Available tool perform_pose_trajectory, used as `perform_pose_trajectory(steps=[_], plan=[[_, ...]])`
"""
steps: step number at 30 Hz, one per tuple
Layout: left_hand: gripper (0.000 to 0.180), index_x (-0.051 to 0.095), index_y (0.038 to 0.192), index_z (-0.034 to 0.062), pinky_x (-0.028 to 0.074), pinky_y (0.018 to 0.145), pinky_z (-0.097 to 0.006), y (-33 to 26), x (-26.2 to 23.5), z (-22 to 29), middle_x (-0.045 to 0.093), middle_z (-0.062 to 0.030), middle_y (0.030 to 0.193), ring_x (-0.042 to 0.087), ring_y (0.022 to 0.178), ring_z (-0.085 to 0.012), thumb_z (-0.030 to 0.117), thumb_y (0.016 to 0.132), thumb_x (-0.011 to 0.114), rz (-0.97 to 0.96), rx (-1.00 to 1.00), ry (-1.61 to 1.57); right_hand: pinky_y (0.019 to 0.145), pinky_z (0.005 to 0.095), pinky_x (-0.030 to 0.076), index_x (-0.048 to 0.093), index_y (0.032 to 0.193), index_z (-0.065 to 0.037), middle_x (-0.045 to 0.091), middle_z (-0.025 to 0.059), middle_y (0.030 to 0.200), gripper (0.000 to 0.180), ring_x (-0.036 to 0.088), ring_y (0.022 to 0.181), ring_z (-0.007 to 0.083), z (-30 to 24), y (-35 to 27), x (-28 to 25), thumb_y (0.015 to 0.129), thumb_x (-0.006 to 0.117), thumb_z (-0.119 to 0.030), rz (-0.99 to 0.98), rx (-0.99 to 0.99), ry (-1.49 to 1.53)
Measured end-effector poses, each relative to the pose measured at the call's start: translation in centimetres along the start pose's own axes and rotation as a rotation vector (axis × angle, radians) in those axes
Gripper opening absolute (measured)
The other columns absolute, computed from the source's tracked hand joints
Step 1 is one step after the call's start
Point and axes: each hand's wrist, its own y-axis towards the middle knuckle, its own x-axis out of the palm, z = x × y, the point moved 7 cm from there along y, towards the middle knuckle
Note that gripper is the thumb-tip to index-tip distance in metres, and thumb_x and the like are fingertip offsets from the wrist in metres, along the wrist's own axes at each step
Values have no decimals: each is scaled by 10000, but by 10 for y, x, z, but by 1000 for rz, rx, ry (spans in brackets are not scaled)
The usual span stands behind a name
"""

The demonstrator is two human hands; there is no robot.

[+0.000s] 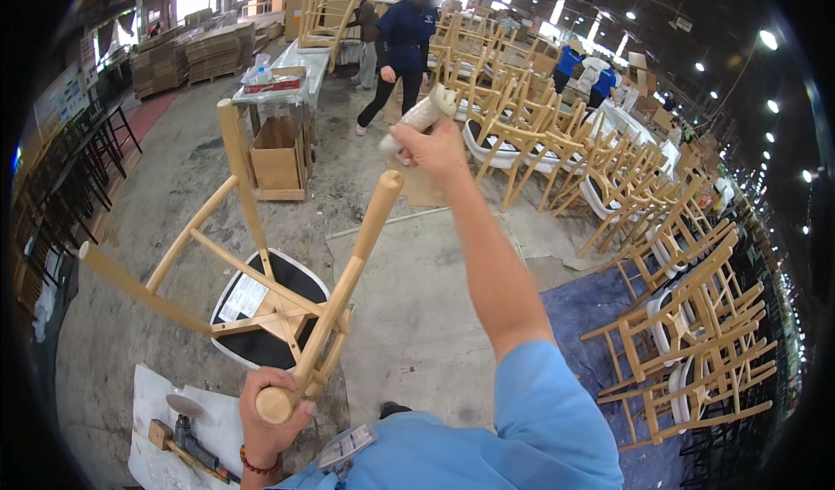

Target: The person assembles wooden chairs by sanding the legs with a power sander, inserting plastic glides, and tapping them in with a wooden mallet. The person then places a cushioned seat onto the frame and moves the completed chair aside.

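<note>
An upturned wooden chair (326, 307) is in front of me, its light legs pointing up and its black seat underside (283, 344) showing a white label. My left hand (265, 416) is wrapped round one wooden post near its rounded end. My right hand (437, 149) is raised beyond another leg's tip, its fingers closed on a whitish roll-shaped object (426, 114) with a pale, lobed end. What exactly this object is, I cannot make out. A gap shows between it and the leg tip.
At lower left, a power tool with a round disc (184, 407) and a wooden-headed mallet (163, 438) lie on a white sheet (148, 394). Stacked chairs (696, 342) line the right. A person in dark clothes (404, 42) stands ahead, near a table with a cardboard box (277, 155) beneath.
</note>
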Motion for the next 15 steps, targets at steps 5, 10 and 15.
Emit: perform_pose_trajectory(steps=[5, 10, 15], plan=[[506, 601, 961, 59, 481, 831, -324, 0, -12, -7, 658, -99, 979, 627, 891, -202, 262, 635, 930, -125, -80, -63, 501, 250, 500, 641, 904, -20, 664, 54, 772, 151, 619, 588, 131, -11, -18, 96, 849, 737, -124, -120, 149, 593], [672, 653, 977, 40, 488, 842, -339, 3, -13, -10, 671, -103, 995, 634, 914, -233, 534, 600, 909, -257, 7, -230, 594, 286, 565, 635, 891, -25, 664, 68, 778, 91, 652, 650, 167, 7, 27, 193, 830, 702, -27, -328, 147, 806], [737, 653, 898, 1, 498, 764, -354, -6, -16, -22, 671, -114, 911, 631, 831, -247, 727, 774, 632, -68, -127, -350, 505, 255, 501, 638, 977, 10, 682, 89, 804, 219, 644, 640, 143, -17, 110, 272, 816, 743, -94, -238, -88, 463]])
